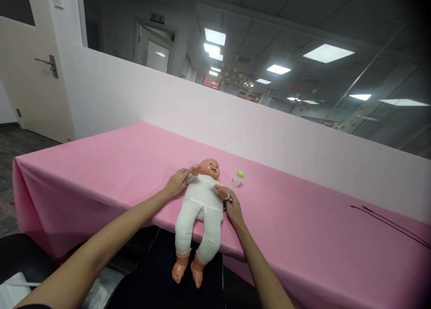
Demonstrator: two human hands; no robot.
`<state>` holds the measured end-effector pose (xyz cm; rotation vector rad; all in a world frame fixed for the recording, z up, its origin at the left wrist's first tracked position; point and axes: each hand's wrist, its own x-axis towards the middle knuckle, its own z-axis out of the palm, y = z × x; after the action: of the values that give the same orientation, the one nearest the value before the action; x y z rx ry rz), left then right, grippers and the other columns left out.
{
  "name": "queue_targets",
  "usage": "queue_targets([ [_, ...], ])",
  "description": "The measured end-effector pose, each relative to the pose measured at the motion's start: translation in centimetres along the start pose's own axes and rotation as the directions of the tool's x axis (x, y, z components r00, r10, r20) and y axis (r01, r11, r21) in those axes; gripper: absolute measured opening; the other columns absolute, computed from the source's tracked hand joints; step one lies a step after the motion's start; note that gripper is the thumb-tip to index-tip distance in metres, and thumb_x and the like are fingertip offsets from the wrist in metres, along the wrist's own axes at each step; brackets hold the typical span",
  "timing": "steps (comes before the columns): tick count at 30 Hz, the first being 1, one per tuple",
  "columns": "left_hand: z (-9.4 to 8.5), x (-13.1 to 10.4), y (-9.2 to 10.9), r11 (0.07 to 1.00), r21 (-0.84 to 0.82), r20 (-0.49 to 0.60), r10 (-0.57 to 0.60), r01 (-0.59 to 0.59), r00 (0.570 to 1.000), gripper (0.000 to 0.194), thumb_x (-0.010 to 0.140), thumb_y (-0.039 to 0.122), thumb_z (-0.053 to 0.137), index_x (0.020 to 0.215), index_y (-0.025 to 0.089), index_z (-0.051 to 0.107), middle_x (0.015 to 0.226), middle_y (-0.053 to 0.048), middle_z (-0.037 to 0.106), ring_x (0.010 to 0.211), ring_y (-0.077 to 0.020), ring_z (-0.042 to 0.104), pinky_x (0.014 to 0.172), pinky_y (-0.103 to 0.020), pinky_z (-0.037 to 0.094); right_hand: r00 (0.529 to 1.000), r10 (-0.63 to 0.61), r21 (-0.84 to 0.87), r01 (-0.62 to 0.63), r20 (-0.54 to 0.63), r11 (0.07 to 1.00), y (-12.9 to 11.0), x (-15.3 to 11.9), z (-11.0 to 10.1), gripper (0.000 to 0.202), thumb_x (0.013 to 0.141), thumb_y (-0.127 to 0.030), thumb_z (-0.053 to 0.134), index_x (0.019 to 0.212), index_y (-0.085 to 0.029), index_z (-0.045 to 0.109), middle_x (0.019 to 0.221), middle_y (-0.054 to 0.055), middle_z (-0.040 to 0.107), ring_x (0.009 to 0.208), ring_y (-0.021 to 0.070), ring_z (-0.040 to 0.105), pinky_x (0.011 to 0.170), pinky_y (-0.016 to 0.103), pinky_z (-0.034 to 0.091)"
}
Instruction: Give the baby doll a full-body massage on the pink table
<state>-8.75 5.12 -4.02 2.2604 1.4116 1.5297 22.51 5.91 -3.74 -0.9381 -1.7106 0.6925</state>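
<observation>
Can't read any txt from my end: plate [157, 17] over far door [157, 51] too dim, red panels [211, 82] too small, bottle [238, 179] mark just a purplish blur, no legible ltrs.

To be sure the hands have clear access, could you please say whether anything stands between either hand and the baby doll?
Nothing visible does: left hand and right hand both touch the baby doll; the green-capped bottle sits apart, near its head.
</observation>
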Motion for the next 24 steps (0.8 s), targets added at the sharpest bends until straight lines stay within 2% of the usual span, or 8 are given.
queue_targets([
  [3, -0.2, 0.3, -1.0, 0.913, -0.287, -0.099, -0.329, 0.29, 0.939, 0.026, 0.104, 0.037, 0.046, 0.112, 0.019, 0.062, 0.096, -0.007, 0.07, 0.084, -0.0228, 0.064, 0.076, -0.034, 0.05, 0.954, 0.286, 0.262, -0.255, -0.089, 0.931, 0.8, 0.3, -0.6, 0.04, 0.079, -0.046, 0.072, 0.112, -0.024, 0.062, 0.068, 0.0, 0.071, 0.051, 0.0184, 0.062, 0.041, 0.026, 0.044],
  [5, -0.3, 0.4, -1.7, 0.831, -0.375, -0.128, -0.485, 0.411, 0.865, 0.031, 0.102, 0.047, 0.047, 0.095, 0.019, 0.059, 0.078, -0.004, 0.064, 0.07, -0.0216, 0.061, 0.066, -0.032, 0.047, 0.912, 0.372, 0.4, -0.28, -0.172, 0.873, 1.1, 0.6, -1.1, 0.045, 0.073, -0.053, 0.08, 0.101, -0.025, 0.059, 0.064, -0.001, 0.069, 0.048, 0.0169, 0.061, 0.039, 0.024, 0.04],
  [7, -0.3, 0.5, -1.9, 0.806, -0.391, -0.136, -0.528, 0.444, 0.838, 0.035, 0.1, 0.052, 0.05, 0.087, 0.021, 0.056, 0.071, -0.002, 0.059, 0.065, -0.0205, 0.058, 0.062, -0.031, 0.044, 0.89, 0.395, 0.466, -0.256, -0.229, 0.847, 1.1, 0.8, -1.5, 0.046, 0.071, -0.055, 0.084, 0.095, -0.026, 0.058, 0.066, 0.0, 0.069, 0.053, 0.0167, 0.063, 0.042, 0.024, 0.044],
  [12, -0.5, 0.4, -0.6, 0.876, -0.326, -0.098, -0.405, 0.355, 0.909, 0.023, 0.099, 0.041, 0.054, 0.099, 0.02, 0.061, 0.083, -0.003, 0.068, 0.069, -0.0198, 0.062, 0.066, -0.031, 0.046, 0.903, 0.36, 0.466, -0.22, -0.236, 0.857, 0.4, 0.7, -1.4, 0.044, 0.07, -0.051, 0.085, 0.098, -0.026, 0.061, 0.079, 0.0, 0.073, 0.055, 0.0145, 0.062, 0.044, 0.025, 0.046],
  [15, -0.7, 0.2, 0.2, 0.956, -0.197, -0.073, -0.236, 0.218, 0.969, 0.022, 0.096, 0.026, 0.054, 0.114, 0.02, 0.065, 0.099, -0.006, 0.073, 0.084, -0.0218, 0.066, 0.078, -0.033, 0.05, 0.941, 0.313, 0.371, -0.247, -0.128, 0.895, -0.1, 0.3, -0.8, 0.038, 0.074, -0.042, 0.08, 0.104, -0.025, 0.064, 0.07, -0.002, 0.07, 0.051, 0.0138, 0.058, 0.043, 0.024, 0.041],
  [17, -0.8, 0.0, 0.5, 0.991, -0.106, -0.022, -0.085, 0.083, 0.996, 0.033, 0.093, 0.017, 0.053, 0.122, 0.022, 0.068, 0.115, -0.008, 0.072, 0.101, -0.0232, 0.066, 0.087, -0.035, 0.051, 0.966, 0.253, 0.26, -0.23, -0.058, 0.938, -0.4, 0.1, -0.5, 0.036, 0.074, -0.033, 0.073, 0.108, -0.024, 0.07, 0.08, 0.001, 0.074, 0.053, 0.0137, 0.057, 0.045, 0.025, 0.042],
  [21, -0.5, -0.2, 0.6, 0.99, 0.035, 0.069, 0.134, -0.137, 0.989, 0.048, 0.091, 0.006, 0.049, 0.126, 0.029, 0.073, 0.13, -0.008, 0.068, 0.118, -0.0241, 0.062, 0.097, -0.039, 0.05, 0.995, 0.084, 0.078, -0.08, -0.051, 0.994, -0.8, 0.2, -0.4, 0.039, 0.067, -0.026, 0.064, 0.101, -0.025, 0.081, 0.121, 0.007, 0.076, 0.103, 0.0264, 0.069, 0.079, 0.037, 0.057],
  [24, -0.3, -0.3, 0.7, 0.985, 0.07, 0.075, 0.151, -0.157, 0.986, 0.047, 0.093, 0.006, 0.05, 0.127, 0.031, 0.073, 0.129, -0.008, 0.069, 0.116, -0.0245, 0.062, 0.098, -0.04, 0.05, 0.996, 0.06, 0.062, -0.056, -0.062, 0.996, -0.9, 0.2, -0.5, 0.037, 0.067, -0.026, 0.065, 0.099, -0.026, 0.083, 0.123, 0.006, 0.076, 0.121, 0.0308, 0.063, 0.095, 0.043, 0.055],
])
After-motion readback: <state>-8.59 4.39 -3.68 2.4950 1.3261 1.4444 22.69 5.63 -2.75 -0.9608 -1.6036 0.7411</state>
